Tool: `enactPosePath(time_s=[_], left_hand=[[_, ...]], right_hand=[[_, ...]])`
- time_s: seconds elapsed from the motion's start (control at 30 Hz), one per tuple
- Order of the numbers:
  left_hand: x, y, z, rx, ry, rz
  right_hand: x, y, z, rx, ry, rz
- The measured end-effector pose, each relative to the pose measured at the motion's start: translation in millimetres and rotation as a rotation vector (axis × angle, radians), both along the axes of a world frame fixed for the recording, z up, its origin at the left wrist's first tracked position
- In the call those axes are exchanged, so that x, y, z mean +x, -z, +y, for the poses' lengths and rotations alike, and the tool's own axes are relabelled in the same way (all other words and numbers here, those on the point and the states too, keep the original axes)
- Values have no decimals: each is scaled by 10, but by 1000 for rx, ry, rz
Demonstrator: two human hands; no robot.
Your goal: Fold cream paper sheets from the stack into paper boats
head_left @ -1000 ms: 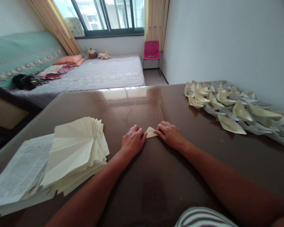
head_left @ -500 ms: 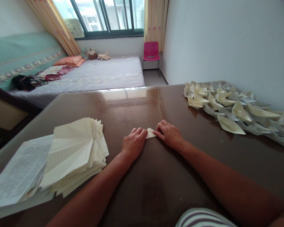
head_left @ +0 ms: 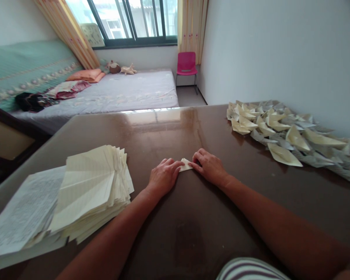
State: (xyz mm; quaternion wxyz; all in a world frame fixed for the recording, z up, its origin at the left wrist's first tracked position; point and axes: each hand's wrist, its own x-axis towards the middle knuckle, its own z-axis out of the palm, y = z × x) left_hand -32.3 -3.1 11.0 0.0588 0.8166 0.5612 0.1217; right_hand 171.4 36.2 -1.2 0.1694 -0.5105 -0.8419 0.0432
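A small folded piece of cream paper [head_left: 186, 165] lies on the brown tabletop [head_left: 175, 217], between my two hands. My left hand [head_left: 164, 174] has its curled fingers on the paper's left end. On the right end press the thumb and fingers of my right hand [head_left: 209, 165]. Parts of the paper are hidden under the fingertips. To the left sits a stack of cream lined sheets [head_left: 87, 182], the top one creased, partly over printed white sheets [head_left: 23, 210]. At the right is a pile of folded paper boats [head_left: 282, 132], cream and grey.
Beyond the table's far edge stands a bed [head_left: 146, 87] with an orange pillow [head_left: 86, 75] and soft toys. A pink chair [head_left: 186, 64] is by the far wall. The white wall [head_left: 280, 50] runs along the right, behind the boats.
My left hand has shifted slightly left, its fingers reaching out a little more onto the paper. My right hand and the stacks look the same.
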Motion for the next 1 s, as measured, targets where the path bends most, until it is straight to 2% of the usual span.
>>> enactPosePath(time_s=[0.13, 0.2, 0.3, 0.37, 0.63, 1.0], left_hand=[[15, -45, -71, 59, 73, 137], [33, -68, -102, 85, 139, 187], [67, -91, -134, 88, 193, 249], [87, -93, -151, 92, 183, 294], [140, -95, -205, 99, 150, 365], [181, -123, -239, 108, 126, 393]], right_hand=[[14, 15, 4, 1, -21, 54], [32, 13, -3, 16, -92, 81], [48, -27, -49, 49, -257, 8], [39, -82, -107, 60, -297, -91], [-70, -301, -359, 46, -190, -386], [-97, -340, -480, -16, -108, -500]])
